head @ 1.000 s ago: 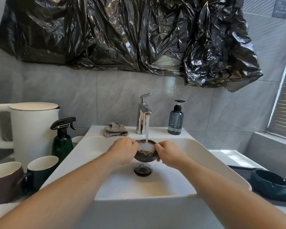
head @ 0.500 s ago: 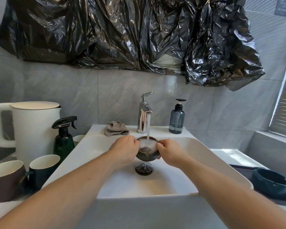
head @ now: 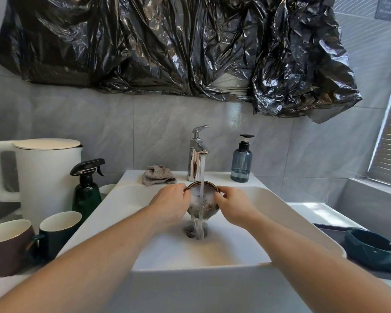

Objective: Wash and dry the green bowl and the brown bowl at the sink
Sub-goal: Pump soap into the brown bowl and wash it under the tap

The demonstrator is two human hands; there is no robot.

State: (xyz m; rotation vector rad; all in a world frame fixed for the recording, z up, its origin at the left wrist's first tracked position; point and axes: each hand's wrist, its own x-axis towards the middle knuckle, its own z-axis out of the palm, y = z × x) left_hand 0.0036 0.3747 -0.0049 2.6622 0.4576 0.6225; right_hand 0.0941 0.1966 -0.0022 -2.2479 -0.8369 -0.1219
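Brown glazed round bowl (head: 202, 201) tilted under chrome faucet (head: 197, 154), water spilling over its near rim into white sink (head: 269, 206); left hand (head: 171, 205) and right hand (head: 231, 205) grip opposite rims. Green bowl (head: 370, 248) sits right.

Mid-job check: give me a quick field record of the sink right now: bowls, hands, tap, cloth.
brown bowl: tilted under the stream, water spilling out toward the drain
left hand: grips the bowl's left rim
right hand: grips the bowl's right rim
faucet: running
green bowl: on the counter right of the sink, untouched
cloth: crumpled on the sink ledge left of the faucet
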